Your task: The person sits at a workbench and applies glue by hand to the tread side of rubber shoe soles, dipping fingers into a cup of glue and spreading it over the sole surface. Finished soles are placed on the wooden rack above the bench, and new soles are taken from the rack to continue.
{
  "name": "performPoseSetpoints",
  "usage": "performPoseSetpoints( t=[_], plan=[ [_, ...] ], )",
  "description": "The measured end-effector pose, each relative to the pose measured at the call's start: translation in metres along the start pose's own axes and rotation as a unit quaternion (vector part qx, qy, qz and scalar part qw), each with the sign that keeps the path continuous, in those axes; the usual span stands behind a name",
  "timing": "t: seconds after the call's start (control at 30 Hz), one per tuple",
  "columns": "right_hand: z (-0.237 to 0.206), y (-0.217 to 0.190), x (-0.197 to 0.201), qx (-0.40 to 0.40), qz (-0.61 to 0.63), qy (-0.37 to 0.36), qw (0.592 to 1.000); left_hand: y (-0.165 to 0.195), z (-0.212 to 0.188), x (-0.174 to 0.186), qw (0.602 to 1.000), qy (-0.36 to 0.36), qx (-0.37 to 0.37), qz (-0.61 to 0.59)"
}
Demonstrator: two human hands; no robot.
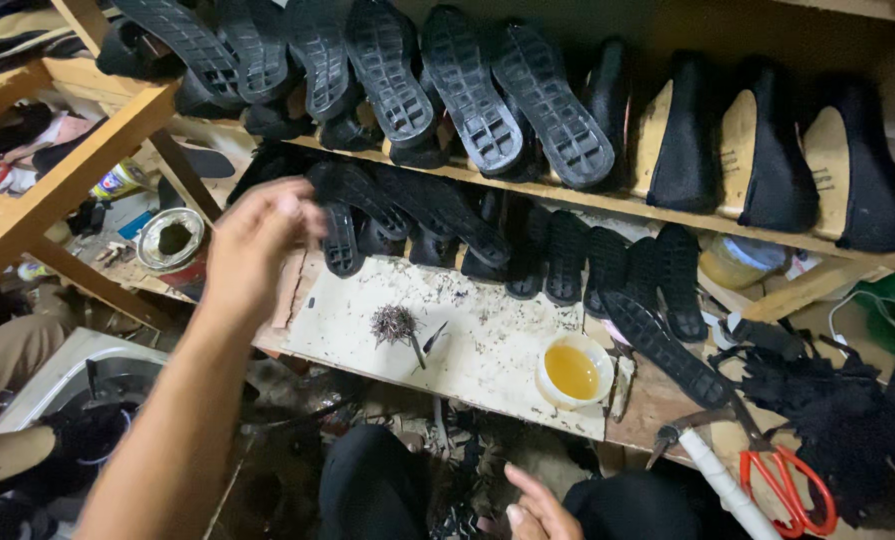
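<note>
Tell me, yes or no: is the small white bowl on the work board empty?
No. The small white bowl holds amber liquid, standing on the pale work board.

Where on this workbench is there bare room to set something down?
Bare patches on the white board: left of the pile of small tacks, and between it and the glue bowl. Crowded: soles along the back, scissors and black scraps at right.

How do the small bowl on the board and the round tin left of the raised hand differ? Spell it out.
The small bowl is pale and holds amber liquid; the round tin is shiny metal with dark contents. The bowl sits on the white board at right; the tin lies left beyond the left hand. Both are round and open-topped.
</note>
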State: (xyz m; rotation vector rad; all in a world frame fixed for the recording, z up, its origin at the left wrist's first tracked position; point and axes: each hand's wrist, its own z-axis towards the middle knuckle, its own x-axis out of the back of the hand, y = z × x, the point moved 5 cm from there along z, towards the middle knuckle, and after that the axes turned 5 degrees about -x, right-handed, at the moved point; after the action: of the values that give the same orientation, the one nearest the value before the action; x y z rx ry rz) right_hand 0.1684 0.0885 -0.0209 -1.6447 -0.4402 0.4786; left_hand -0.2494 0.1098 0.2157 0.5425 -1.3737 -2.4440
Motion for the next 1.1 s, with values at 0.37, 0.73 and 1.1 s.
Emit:
performPoseSetpoints(
  t=[0.37, 0.73, 1.1],
  plan=[
    [0.030, 0.014, -0.008, -0.120, 0.030, -0.065, 0.990, 0.050, 0.160, 0.088, 0.926, 0.147, -0.140, 0.318],
    [0.032, 0.022, 0.013, -0.143, -0.014, -0.009, 0.990, 0.053, 0.180, 0.089, 0.945, 0.204, -0.196, 0.166],
    [-0.011, -0.077, 0.067, 0.107, -0.316, 0.163, 0.929, 0.030, -0.078, 0.038, 0.983, 0.142, -0.077, -0.091]
  ],
)
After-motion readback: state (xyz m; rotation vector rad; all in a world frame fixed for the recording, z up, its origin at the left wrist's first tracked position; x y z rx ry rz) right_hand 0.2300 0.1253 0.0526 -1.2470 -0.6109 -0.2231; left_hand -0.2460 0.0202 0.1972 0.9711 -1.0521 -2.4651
